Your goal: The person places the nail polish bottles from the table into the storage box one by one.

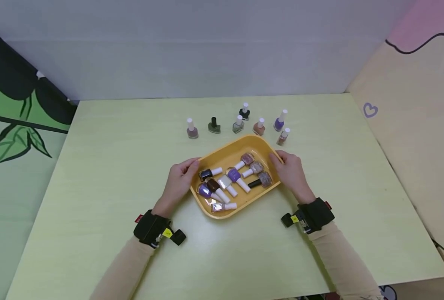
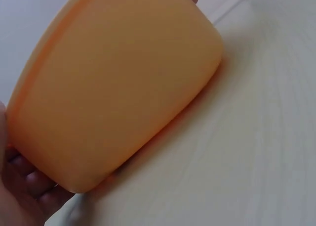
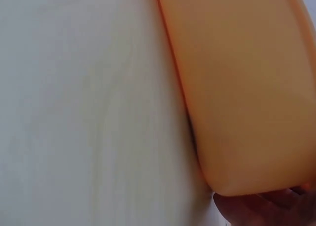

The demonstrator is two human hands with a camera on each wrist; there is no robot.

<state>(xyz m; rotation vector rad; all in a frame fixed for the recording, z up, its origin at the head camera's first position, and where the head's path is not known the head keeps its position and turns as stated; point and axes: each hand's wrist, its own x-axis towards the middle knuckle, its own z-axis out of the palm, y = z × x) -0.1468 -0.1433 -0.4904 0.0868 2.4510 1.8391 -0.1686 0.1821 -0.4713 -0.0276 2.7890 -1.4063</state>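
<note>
A yellow plastic tray is held at both ends over the middle of the table, set at a slant with its right end farther away. My left hand grips the left end, thumb at the rim; in the left wrist view its fingers curl beneath. My right hand grips the other end, its fingers tucked low against the tray wall. Several nail polish bottles lie inside, including a purple one, a dark brown one and a black-capped one. I cannot tell whether the tray touches the table.
Behind the tray several nail polish bottles stand upright on the pale table: a mauve one, a dark green one and a purple one among them. A grey wall rises at the table's back edge.
</note>
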